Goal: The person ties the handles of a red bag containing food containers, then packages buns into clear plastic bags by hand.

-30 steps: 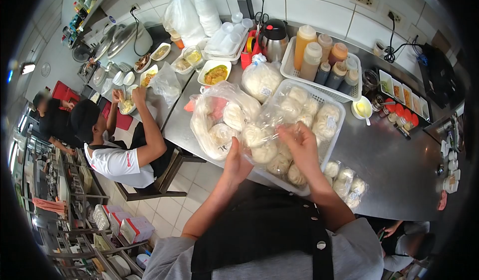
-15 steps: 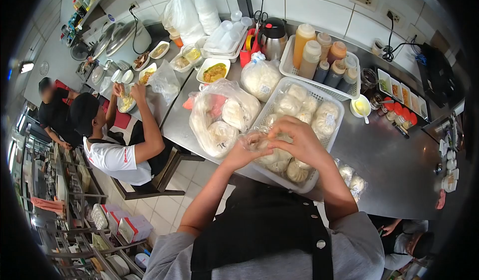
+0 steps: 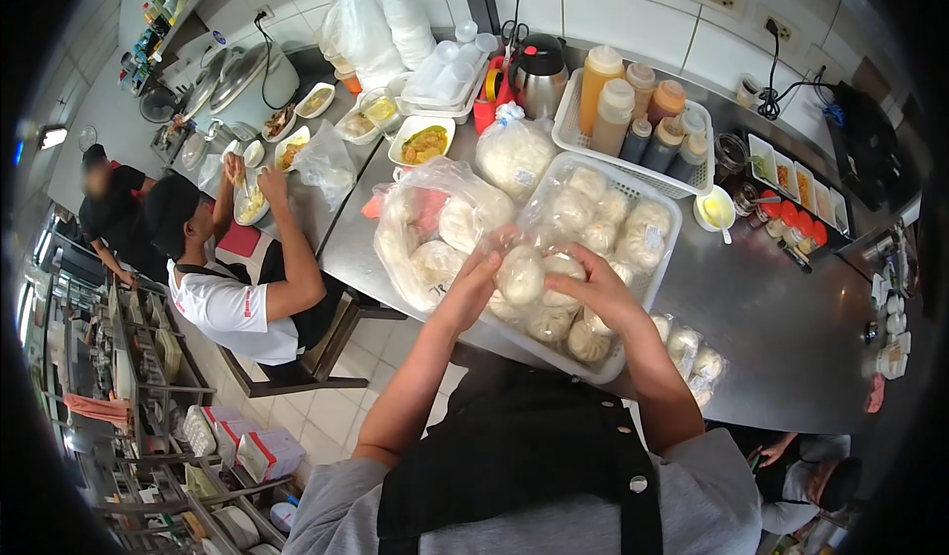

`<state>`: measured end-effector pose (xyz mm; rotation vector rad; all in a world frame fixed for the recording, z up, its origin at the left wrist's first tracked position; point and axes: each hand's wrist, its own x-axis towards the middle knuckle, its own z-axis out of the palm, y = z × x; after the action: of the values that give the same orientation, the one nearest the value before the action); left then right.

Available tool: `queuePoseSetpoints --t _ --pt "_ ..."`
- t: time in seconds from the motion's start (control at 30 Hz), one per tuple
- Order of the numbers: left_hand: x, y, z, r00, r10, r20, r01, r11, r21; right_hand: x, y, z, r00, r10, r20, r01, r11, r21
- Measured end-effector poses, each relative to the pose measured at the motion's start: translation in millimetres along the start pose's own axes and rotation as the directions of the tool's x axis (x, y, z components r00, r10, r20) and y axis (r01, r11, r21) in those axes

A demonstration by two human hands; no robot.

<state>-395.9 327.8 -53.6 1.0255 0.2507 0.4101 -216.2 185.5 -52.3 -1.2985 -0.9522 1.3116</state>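
Note:
Between my two hands is a clear plastic bag of white steamed buns (image 3: 521,276), held over the near part of a white plastic basket (image 3: 664,263). My left hand (image 3: 473,286) grips the bag's left side, its fingers partly hidden behind the film. On the other side my right hand (image 3: 601,290) has its thumb across the front of the bag and its fingers curled around the edge. More bagged buns (image 3: 647,231) fill the basket below. Close to my left hand lies a large clear bag (image 3: 400,244) with wrapped buns inside.
Another basket (image 3: 704,181) holds several sauce bottles behind the buns. A tied white bag (image 3: 516,158) and a bowl of yellow food (image 3: 425,144) stand at the back. To the right lie more bagged buns (image 3: 707,362) on the steel table (image 3: 781,342). A co-worker (image 3: 222,293) sits at left.
My hands have moved apart from a close pinch at the bag's plastic to holding its two sides. The buns in the bag now show between them.

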Motion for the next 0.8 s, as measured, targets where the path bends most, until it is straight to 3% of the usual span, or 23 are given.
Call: queuePoseSetpoints --t 0.1,0.17,0.3,0.33,0.4,0.47,0.5,0.57,0.63,0.7,0.77,0.8 --pt "-3 -8 7 0.998 -0.057 0.040 0.058 0.998 -0.033 2 1 6 0.988 -0.064 -0.143 0.082 0.989 0.126" --pt "0 -3 12 0.995 -0.094 -0.019 0.095 0.995 0.033 1 -5 9 0.991 0.110 -0.074 -0.065 0.890 0.451" --pt "2 3 12 0.984 -0.123 -0.127 0.143 0.976 0.164 -9 -4 7 0.995 0.080 0.060 -0.099 0.797 0.596" --pt "4 3 11 0.984 -0.123 -0.127 0.144 0.976 0.163 -9 5 4 0.992 -0.011 0.127 -0.075 0.758 0.648" --pt "7 6 12 0.989 -0.138 0.056 0.141 0.989 -0.046 -9 13 5 0.977 -0.105 0.187 -0.057 0.712 0.700" --pt "4 8 21 0.991 -0.130 0.024 0.131 0.990 -0.059 -8 14 9 0.992 -0.065 0.111 -0.034 0.701 0.712" --pt "3 10 26 0.993 -0.119 -0.006 0.118 0.990 -0.072 -7 11 11 0.992 -0.066 0.112 -0.034 0.702 0.711" --pt "1 10 31 0.991 -0.132 -0.018 0.129 0.984 -0.122 -8 2 15 0.995 0.036 -0.091 0.017 0.855 0.519" --pt "-3 6 29 0.988 -0.149 -0.030 0.141 0.975 -0.171 -7 2 14 0.995 0.010 -0.095 0.031 0.909 0.415" --pt "-4 -2 22 0.982 -0.161 -0.094 0.167 0.984 0.057 -3 6 10 0.995 -0.016 -0.098 0.046 0.951 0.306" --pt "-3 -9 23 0.982 -0.118 -0.147 0.138 0.982 0.132 2 17 -1 0.982 -0.074 -0.171 0.085 0.995 0.059" --pt "-3 -10 24 0.978 -0.071 -0.197 0.112 0.972 0.206 2 10 0 0.983 -0.075 -0.169 0.086 0.995 0.058"
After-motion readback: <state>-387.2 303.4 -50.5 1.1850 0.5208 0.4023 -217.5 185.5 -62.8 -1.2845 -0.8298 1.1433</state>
